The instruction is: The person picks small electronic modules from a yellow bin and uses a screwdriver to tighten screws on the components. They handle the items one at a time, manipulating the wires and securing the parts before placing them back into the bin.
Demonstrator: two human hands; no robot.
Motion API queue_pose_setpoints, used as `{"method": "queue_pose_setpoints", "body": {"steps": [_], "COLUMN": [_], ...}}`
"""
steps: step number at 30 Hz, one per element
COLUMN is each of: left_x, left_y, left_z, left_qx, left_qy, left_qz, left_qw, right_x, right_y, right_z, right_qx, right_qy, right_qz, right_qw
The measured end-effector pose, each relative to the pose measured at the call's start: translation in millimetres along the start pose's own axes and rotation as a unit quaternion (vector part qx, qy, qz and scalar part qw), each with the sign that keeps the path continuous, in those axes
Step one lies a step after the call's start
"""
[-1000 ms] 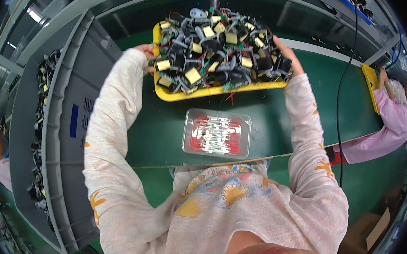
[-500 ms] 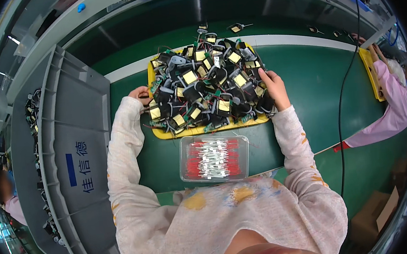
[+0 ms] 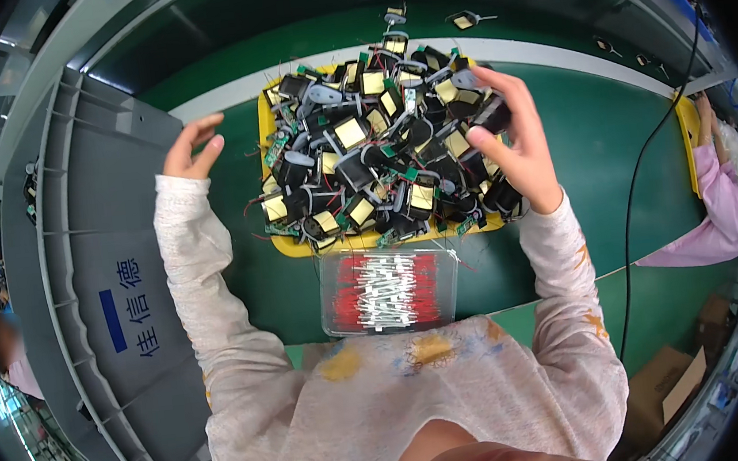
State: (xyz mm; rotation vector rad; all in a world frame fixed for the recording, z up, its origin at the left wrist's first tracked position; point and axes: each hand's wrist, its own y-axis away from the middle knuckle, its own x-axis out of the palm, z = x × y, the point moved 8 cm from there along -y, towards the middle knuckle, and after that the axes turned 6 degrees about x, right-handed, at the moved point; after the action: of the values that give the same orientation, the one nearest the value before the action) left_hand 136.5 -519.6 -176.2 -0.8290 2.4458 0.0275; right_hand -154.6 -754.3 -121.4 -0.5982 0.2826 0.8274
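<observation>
A yellow tray point(image 3: 300, 249) is heaped with small black modules point(image 3: 348, 132) bearing pale yellow pads, grey tabs, thin wires and bits of green circuit board. At the tray's right side, my right hand point(image 3: 523, 149) curves its thumb and fingers round a black module point(image 3: 491, 116), partly hidden by the hand. My left hand point(image 3: 192, 150) hangs left of the tray, apart from it, fingers and thumb spread with nothing between them. Close to my body sits a clear plastic box point(image 3: 331, 316) of red and white thin pieces point(image 3: 388, 291), in front of the tray.
A large grey crate point(image 3: 151, 225) stands along the left. Several loose modules, one being a black piece point(image 3: 464, 20), lie beyond the white strip point(image 3: 538, 47). A black cable point(image 3: 646, 150) crosses the right side, near a pink-sleeved co-worker point(image 3: 706, 220) and another yellow tray point(image 3: 689, 142).
My left hand has come off the tray's left edge and moved left and up. My right hand has gone from the right edge in over the heap, round a module. The view has shifted slightly.
</observation>
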Motion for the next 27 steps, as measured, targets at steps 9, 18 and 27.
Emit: {"method": "queue_pose_setpoints", "body": {"steps": [9,18,27], "left_x": [31.9,30.7,77.6], "left_y": [74.1,112.7,105.0], "left_z": [-116.8,-136.4,-153.1], "left_qx": [0.114,0.129,0.223], "left_qy": [-0.126,-0.13,-0.212], "left_qz": [0.081,0.057,0.075], "left_qw": [0.982,0.981,0.949], "right_x": [-1.2,53.5,2.6], "right_y": [-94.9,-152.7,32.6], "right_z": [-28.5,-123.6,60.4], "right_qx": [0.062,0.127,-0.045], "right_qy": [-0.005,0.145,0.098], "right_qz": [0.219,0.201,0.082], "right_qw": [0.974,0.961,0.991]}}
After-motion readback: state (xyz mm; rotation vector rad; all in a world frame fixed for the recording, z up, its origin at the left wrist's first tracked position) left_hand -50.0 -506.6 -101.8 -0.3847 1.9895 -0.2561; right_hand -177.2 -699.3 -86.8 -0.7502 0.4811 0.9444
